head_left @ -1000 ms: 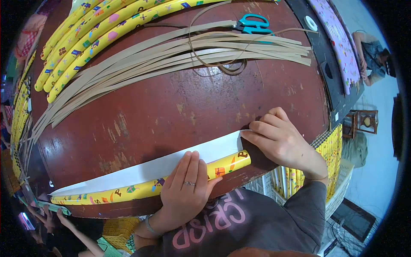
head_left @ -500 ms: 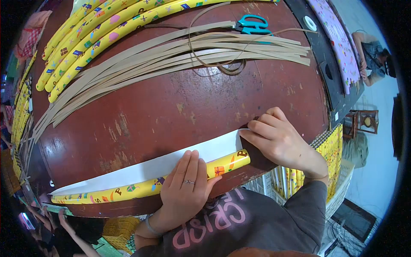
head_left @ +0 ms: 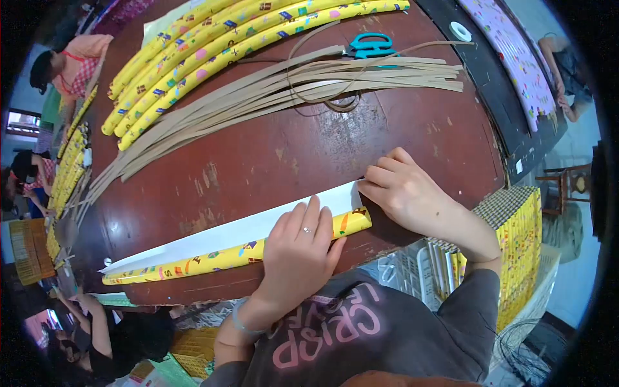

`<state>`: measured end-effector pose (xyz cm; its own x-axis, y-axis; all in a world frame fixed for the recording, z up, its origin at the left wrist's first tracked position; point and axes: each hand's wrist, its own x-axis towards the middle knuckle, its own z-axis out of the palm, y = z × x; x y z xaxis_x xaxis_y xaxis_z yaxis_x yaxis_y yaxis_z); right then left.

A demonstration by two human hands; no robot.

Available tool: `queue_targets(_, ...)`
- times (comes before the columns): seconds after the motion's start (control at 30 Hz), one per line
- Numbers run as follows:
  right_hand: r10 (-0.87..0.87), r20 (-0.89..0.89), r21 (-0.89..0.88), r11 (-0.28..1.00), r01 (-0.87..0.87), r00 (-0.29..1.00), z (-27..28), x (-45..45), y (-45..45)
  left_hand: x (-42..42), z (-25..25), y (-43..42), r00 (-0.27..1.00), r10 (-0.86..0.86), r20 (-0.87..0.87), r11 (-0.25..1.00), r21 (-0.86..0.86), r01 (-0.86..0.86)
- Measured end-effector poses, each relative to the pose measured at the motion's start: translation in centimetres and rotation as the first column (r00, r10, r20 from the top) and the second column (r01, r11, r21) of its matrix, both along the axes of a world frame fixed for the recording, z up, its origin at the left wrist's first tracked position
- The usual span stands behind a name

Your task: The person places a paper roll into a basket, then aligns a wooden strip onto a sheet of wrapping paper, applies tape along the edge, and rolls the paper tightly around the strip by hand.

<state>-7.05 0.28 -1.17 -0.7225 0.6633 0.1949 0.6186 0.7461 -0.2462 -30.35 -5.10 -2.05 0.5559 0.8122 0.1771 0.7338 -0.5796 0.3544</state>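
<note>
Wrapping paper (head_left: 196, 266), yellow with small printed figures, lies along the near edge of the table, its lower part curled into a long tube and its white back (head_left: 225, 231) showing as a strip above. The left hand (head_left: 300, 242) lies over the tube right of its middle, fingers extended and slightly spread onto the white, thumb out to the side; it presses from above, not gripping. The right hand (head_left: 400, 193) is curled, thumb and forefinger at the white upper corner of the right end; its other fingertips are hidden, so I cannot tell whether it pinches the corner or only presses it.

Farther over the dark red table (head_left: 258, 164), long beige strips (head_left: 238, 106) lie in a loose bundle, with teal-handled scissors (head_left: 372, 46) by their right part. Beyond them are finished-looking yellow tubes (head_left: 258, 39) side by side. A white tape ring (head_left: 460, 31) lies rightward, near pink tubes (head_left: 509, 61). Two people in pink (head_left: 80, 61) are at the left.
</note>
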Motion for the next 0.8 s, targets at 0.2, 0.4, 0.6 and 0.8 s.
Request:
queue_targets(0.2, 0.011, -0.019, 0.103, 0.995, -0.009, 1.0, -1.1, 0.1, 0.1, 2.8, -0.5, 0.5, 0.989, -0.117, 0.088, 0.993, 0.022, 0.116)
queue_targets(0.4, -0.02, -0.075, 0.122, 0.992, 0.029, 0.997, -1.8, 0.1, -0.1, 3.6, -0.1, 1.7, 0.981, -0.152, 0.121, 0.988, -0.013, 0.155)
queue_targets(0.6, -0.027, -0.147, 0.072, 0.997, 0.038, 0.989, -2.0, 0.6, -0.5, 2.5, -0.5, 2.5, 0.952, -0.119, 0.283, 0.983, -0.104, 0.154)
queue_targets(0.8, -0.145, -0.27, 0.01, 0.988, 0.154, 0.952, -2.3, 0.7, -1.7, 2.9, -0.5, 5.1, 0.979, -0.04, 0.2, 0.999, -0.025, 0.046)
